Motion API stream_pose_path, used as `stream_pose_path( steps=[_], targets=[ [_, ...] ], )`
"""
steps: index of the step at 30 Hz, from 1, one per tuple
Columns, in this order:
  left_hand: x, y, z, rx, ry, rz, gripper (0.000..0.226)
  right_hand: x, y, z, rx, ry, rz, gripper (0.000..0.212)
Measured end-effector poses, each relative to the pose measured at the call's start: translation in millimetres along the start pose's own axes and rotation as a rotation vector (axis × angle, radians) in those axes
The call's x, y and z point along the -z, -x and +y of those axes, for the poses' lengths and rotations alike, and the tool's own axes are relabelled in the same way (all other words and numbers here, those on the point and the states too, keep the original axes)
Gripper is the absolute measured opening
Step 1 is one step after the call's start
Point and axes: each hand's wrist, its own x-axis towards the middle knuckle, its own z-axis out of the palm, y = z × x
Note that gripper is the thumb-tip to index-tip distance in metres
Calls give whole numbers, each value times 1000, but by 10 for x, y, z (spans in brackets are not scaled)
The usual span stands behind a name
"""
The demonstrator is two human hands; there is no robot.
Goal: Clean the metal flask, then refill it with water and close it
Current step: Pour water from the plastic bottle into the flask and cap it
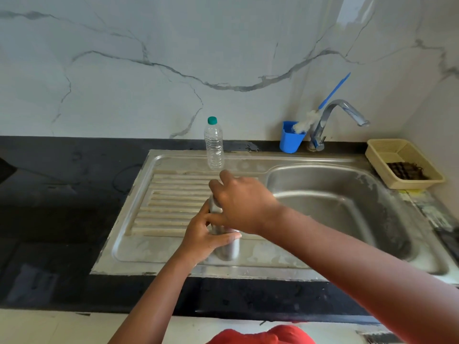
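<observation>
Steel flask (pixel 227 249): upright on the sink's drainboard (pixel 171 207), both hands around it.
Left hand (pixel 203 237): wrapped round the flask body.
Right hand (pixel 238 202): curled over the flask top.
Plastic bottle (pixel 214 145): clear, green-capped, apparently empty.
Blue cup (pixel 290 140): holds a brush (pixel 323 105).
Yellow basket (pixel 402 150): holds dark scraps.

left hand (pixel 202 238) curled, right hand (pixel 242 203) — clasped

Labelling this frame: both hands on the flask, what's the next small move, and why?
Probably twist the top with the right hand, which covers the top of the metal flask, while the left hand grips its body upright on the drainboard. Whether it is opening or closing cannot be told here.
</observation>
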Motion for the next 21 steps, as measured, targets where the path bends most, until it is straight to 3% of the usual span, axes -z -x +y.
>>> stream_pose_path(
  steps=[2,5,7,12,16,19,21],
  targets=[
    [-18,1,-1,20,15,10,48,-25,-25,-56,-143,-47,11,65],
    [-19,5,-21,27,14,19,74,122,-84,32,-246,-51,-25,72],
    [-10,11,-31,17,12,27,76,244,-111,166,-158,-105,-54,68],
    [-25,13,-39,6,41,14,82,346,-63,386,159,-445,-316,64],
    [-20,13,-20,-19,32,5,71,180,0,311,17,-334,-128,47],
    [-19,14,-20,-10,31,0,66,78,10,229,-124,-130,-18,67],
    [-13,0,-26,-3,34,-3,67,129,-2,291,-146,-160,24,71]
  ],
)
